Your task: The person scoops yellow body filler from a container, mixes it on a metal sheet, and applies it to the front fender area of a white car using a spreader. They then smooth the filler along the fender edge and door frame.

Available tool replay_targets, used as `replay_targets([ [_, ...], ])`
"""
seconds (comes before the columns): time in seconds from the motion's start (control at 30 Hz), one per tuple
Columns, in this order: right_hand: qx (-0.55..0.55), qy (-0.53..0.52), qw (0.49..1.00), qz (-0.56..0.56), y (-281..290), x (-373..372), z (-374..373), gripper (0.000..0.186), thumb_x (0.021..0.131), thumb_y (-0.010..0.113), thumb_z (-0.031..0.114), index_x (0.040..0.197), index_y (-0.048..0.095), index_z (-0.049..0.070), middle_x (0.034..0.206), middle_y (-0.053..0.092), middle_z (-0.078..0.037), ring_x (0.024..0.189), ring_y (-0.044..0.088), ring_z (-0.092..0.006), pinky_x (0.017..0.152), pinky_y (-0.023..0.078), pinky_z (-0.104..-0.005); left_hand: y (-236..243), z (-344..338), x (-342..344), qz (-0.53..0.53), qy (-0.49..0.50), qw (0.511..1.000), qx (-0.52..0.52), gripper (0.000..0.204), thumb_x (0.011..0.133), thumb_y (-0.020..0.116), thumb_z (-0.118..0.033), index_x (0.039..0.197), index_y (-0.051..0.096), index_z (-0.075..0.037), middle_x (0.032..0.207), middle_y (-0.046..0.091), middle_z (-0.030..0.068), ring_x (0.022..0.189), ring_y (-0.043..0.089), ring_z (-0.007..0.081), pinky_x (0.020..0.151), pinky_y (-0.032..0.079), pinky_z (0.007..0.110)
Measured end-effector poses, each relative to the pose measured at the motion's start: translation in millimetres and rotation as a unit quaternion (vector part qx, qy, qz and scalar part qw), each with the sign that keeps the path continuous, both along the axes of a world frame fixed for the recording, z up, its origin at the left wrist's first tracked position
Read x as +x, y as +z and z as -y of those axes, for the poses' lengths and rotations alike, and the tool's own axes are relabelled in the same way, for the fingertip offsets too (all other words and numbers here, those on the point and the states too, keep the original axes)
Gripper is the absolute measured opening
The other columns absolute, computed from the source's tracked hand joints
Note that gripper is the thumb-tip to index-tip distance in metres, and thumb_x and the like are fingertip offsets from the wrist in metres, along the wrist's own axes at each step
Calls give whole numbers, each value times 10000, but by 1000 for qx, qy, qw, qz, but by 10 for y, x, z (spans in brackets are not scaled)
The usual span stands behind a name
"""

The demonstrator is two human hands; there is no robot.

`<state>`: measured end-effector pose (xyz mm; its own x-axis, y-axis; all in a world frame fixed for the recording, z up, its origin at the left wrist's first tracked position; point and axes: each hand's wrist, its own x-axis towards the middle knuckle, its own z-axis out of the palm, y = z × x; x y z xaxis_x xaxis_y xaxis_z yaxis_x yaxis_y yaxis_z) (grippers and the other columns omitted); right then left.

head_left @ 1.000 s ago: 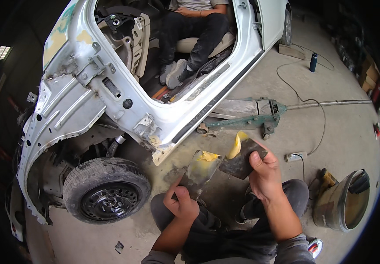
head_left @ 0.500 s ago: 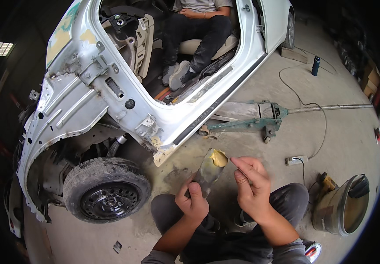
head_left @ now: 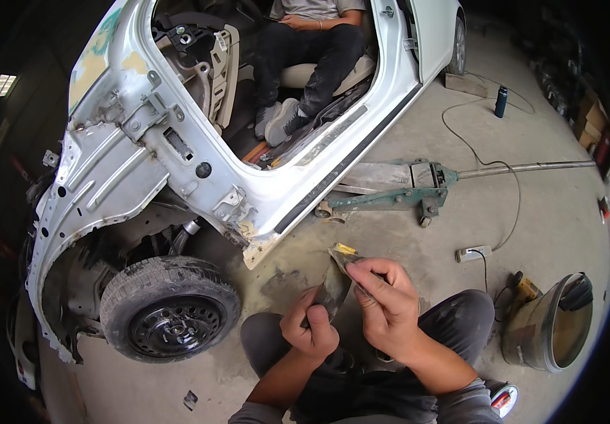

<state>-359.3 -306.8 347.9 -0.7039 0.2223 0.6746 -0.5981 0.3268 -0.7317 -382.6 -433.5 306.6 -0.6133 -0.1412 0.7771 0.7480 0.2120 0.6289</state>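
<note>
My left hand [head_left: 309, 329] is closed around a grey putty knife [head_left: 332, 288], its thumb lying along the near end and the flat blade pointing up and away. In the pinched fingers of my right hand [head_left: 392, 309] is a second thin spreader [head_left: 342, 257], held close above the first blade. Yellow putty [head_left: 346, 249] shows at the far end of this spreader. The two tools appear to meet or nearly meet, though my right fingers partly hide the contact. Beyond my hands stands the white car body [head_left: 276, 194], with patches of filler on its lower sill corner.
A black-rimmed wheel [head_left: 178, 321] sits in the wheel arch at left. A green floor jack [head_left: 404, 198] lies beside the sill. On the right are a bucket [head_left: 531, 332], a yellow power tool [head_left: 526, 288] and a power strip [head_left: 474, 254] with cable. Another person [head_left: 312, 63] sits inside the car.
My right hand has moved left and over the left blade. The yellow putty lump that lay on the left blade now shows at the right spreader's end. My view has shifted slightly.
</note>
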Motion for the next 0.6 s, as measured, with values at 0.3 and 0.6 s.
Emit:
replay_targets([
  [0.3, -82, 202, 964, 154, -142, 45, -127, 209, 880, 589, 60, 1077, 647, 19, 976, 615, -96, 836, 569, -164, 748, 444, -270, -22, 140, -72, 27, 33, 995, 93, 422, 938, 504, -285, 1005, 611, 117, 822, 666, 144, 727, 617, 166, 642, 482, 265],
  [0.6, -273, 272, 907, 167, -3, -174, -351, 258, 908, 556, 91, 1151, 593, 12, 1046, 622, -85, 943, 574, -157, 839, 452, -303, 8, 121, -46, 234, -183, 905, 305, 325, 929, 540, -251, 998, 550, 66, 967, 584, 91, 856, 550, 153, 767, 437, 284],
])
